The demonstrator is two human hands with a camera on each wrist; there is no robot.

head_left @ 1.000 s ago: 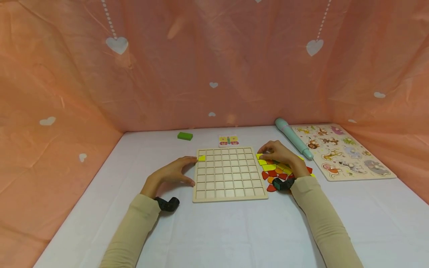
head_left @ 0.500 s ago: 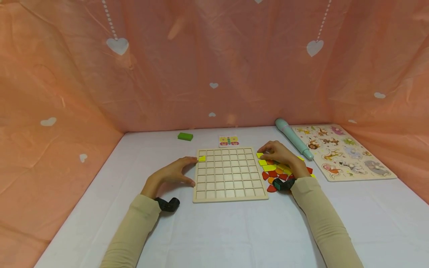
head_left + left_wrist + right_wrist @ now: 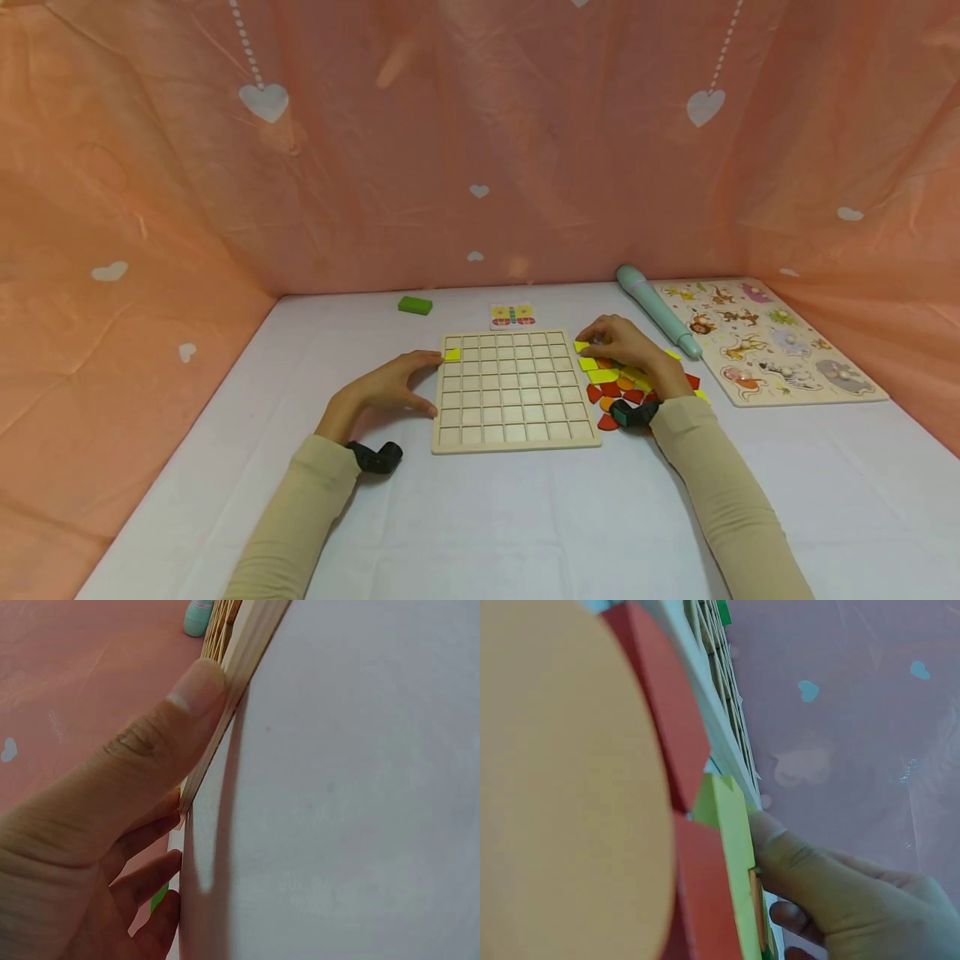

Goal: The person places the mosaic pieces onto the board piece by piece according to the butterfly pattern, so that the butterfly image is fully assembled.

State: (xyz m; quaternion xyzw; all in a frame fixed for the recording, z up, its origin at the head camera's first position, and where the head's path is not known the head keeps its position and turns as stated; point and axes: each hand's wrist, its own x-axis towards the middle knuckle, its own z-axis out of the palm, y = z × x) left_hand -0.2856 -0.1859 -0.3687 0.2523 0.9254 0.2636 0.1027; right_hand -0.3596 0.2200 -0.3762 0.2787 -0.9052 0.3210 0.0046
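A wooden grid board (image 3: 492,389) lies flat on the white table, with one yellow square tile (image 3: 452,354) in a cell near its upper left corner. My left hand (image 3: 386,386) rests against the board's left side; thumb and fingers are spread along that edge, and the left wrist view shows the thumb (image 3: 199,690) touching the rim. To the right of the board, my right hand (image 3: 622,343) pinches a yellow tile (image 3: 581,347) between thumb and fingers. Under and around that hand lie several red tiles (image 3: 608,422), orange and yellow ones; some are hidden by it.
A small card with a butterfly pattern (image 3: 512,315) lies behind the board. Farther left is a green block (image 3: 415,305). At the right, a mint-green microphone-like stick (image 3: 656,310) lies beside an animal puzzle board (image 3: 772,342). Pink cloth (image 3: 480,142) surrounds the table.
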